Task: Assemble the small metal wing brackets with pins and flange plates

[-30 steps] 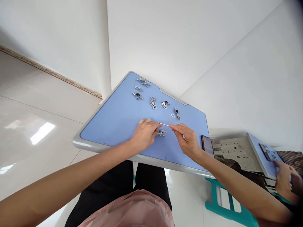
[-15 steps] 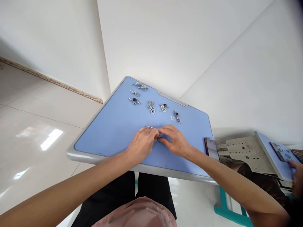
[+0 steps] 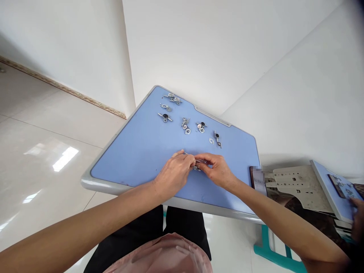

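Close together over the blue desk top (image 3: 136, 151), my two hands meet at a small silver metal part (image 3: 196, 167). My left hand (image 3: 176, 171) is closed, its thumb and fingers pinching that part, and a thin metal edge (image 3: 186, 153) sticks out above its fingers. From the other side, my right hand (image 3: 216, 170) reaches in with fingers and thumb pressed together on a thin shiny piece (image 3: 202, 161) at the part. Fingers cover most of both pieces, so their exact shape is hidden.
Several small metal fittings lie toward the back: one with a black disc (image 3: 165, 116), a pile (image 3: 174, 99), a cluster (image 3: 186, 127) and a flat oval plate (image 3: 211, 140). A phone (image 3: 258, 177) is at the right edge. Another person's hand (image 3: 357, 212) shows at a neighbouring desk.
The view has shifted slightly. My right thumb and fingers have drawn closer together, and a thin shiny piece now shows between them. More of the metal part is visible below my fingertips.
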`<action>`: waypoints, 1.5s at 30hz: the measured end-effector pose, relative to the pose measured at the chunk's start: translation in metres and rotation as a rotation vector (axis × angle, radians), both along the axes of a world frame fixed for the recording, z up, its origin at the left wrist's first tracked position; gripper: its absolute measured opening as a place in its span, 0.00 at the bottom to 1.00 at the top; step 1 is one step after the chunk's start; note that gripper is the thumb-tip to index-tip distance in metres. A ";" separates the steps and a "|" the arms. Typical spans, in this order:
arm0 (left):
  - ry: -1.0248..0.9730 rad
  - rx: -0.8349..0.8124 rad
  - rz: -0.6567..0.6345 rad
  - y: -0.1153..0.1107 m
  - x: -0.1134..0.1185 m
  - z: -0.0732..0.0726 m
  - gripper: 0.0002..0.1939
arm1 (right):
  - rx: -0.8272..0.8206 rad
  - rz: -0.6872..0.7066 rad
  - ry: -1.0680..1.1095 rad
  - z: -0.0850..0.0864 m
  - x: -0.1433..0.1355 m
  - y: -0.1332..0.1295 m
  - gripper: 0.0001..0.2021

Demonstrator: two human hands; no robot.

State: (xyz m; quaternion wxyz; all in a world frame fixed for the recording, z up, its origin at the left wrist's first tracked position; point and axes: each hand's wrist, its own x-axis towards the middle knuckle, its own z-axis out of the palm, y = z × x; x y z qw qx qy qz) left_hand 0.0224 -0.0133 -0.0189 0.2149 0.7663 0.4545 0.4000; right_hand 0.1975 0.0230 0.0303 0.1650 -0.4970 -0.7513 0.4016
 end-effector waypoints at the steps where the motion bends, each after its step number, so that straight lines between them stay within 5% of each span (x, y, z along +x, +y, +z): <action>1: -0.001 -0.004 -0.002 -0.001 0.000 0.000 0.11 | -0.049 -0.022 0.017 0.001 0.000 0.000 0.10; 5: 0.002 -0.001 -0.011 -0.002 -0.001 -0.001 0.12 | -0.151 -0.069 0.078 0.005 -0.001 -0.004 0.10; 18: 0.005 -0.111 -0.033 0.000 -0.004 0.002 0.06 | 0.137 -0.128 0.058 -0.011 -0.002 -0.026 0.09; 26: 0.120 -0.136 -0.022 0.001 -0.007 0.009 0.06 | 0.153 -0.193 0.228 -0.024 0.012 -0.042 0.13; 36: 0.177 -0.126 -0.006 0.002 -0.004 0.012 0.02 | 0.566 -0.197 0.145 -0.037 0.012 -0.048 0.08; 40: 0.179 -0.089 -0.016 0.003 -0.005 0.008 0.03 | 0.688 -0.231 0.067 -0.026 0.023 -0.045 0.06; 45: 0.168 -0.076 -0.014 0.004 -0.007 0.006 0.04 | 0.826 -0.248 0.067 0.008 0.037 -0.044 0.07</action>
